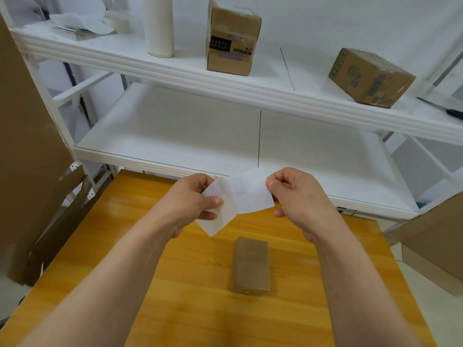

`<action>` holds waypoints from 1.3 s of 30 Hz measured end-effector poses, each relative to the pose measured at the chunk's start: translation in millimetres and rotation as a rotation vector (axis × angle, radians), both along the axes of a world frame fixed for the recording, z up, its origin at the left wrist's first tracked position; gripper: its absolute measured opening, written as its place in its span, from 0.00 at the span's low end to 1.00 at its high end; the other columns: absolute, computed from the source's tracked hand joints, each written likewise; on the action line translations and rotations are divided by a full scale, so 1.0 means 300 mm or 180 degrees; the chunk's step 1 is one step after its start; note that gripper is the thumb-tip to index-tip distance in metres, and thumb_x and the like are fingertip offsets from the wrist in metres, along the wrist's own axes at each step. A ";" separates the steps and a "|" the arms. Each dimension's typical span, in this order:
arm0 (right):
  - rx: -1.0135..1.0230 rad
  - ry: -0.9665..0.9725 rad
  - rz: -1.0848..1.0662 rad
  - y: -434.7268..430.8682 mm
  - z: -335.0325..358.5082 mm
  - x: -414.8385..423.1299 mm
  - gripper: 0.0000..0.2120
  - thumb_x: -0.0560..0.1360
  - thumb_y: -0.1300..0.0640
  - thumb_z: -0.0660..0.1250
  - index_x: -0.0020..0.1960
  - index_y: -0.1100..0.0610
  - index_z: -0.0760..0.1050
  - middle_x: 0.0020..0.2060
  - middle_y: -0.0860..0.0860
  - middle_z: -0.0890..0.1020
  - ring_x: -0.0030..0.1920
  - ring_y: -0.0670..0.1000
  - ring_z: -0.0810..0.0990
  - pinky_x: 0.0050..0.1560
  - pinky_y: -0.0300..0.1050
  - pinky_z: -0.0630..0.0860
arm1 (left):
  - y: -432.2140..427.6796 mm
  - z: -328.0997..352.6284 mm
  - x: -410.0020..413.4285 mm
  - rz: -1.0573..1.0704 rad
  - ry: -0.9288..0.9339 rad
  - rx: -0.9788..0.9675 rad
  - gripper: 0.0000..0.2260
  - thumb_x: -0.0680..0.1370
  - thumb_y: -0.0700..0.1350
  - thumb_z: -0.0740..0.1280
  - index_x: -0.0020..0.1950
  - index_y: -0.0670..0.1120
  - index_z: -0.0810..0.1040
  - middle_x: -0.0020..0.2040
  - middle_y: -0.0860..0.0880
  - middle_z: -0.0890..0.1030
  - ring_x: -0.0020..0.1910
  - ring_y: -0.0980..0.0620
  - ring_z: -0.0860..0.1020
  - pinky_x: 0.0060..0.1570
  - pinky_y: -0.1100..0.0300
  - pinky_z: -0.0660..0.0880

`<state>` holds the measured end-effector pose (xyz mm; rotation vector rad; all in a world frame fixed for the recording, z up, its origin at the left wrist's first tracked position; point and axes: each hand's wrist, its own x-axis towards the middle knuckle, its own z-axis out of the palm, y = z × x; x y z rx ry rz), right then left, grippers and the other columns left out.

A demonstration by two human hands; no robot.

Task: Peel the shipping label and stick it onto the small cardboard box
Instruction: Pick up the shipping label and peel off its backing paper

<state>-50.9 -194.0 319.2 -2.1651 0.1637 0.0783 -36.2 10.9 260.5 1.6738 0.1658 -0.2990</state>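
Observation:
A small brown cardboard box [251,266] lies flat on the wooden table [190,284], below and between my hands. Above it I hold two white sheets that overlap in the middle. My left hand [193,201] pinches the backing paper [220,219], whose corner hangs down toward the box. My right hand [298,194] pinches the right edge of the shipping label [253,194], which shows faint print. Both sheets are in the air, well clear of the box.
A white metal shelf unit [225,81] stands behind the table. Its upper shelf carries two cardboard boxes [231,38] [370,78], a white roll [160,26], papers and a screwdriver [441,108]. Flattened cardboard [30,146] leans at the left, and another carton [436,249] stands at the right.

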 end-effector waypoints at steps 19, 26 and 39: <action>-0.0156 0.0236 -0.0065 -0.009 -0.104 0.051 0.08 0.82 0.56 0.62 0.46 0.54 0.78 0.38 0.50 0.78 0.38 0.49 0.76 0.36 0.43 0.79 | -0.004 -0.101 0.024 0.0084 0.0348 0.0267 0.04 0.78 0.40 0.70 0.52 0.45 0.81 0.53 0.44 0.81 0.54 0.42 0.79 0.41 0.56 0.81; -0.0253 0.0454 -0.0168 -0.013 -0.168 0.063 0.09 0.82 0.56 0.61 0.47 0.54 0.78 0.41 0.49 0.80 0.39 0.50 0.78 0.45 0.52 0.83 | -0.028 -0.170 0.033 0.0085 0.0619 0.0377 0.15 0.80 0.37 0.66 0.66 0.47 0.77 0.59 0.45 0.80 0.57 0.42 0.78 0.36 0.59 0.82; -0.0418 0.0608 -0.0295 -0.056 -0.237 0.079 0.08 0.82 0.55 0.61 0.50 0.53 0.78 0.48 0.48 0.81 0.44 0.50 0.80 0.41 0.43 0.81 | -0.088 -0.234 0.060 0.0025 0.0636 0.0105 0.06 0.79 0.43 0.69 0.55 0.47 0.82 0.51 0.47 0.84 0.53 0.47 0.80 0.55 0.50 0.79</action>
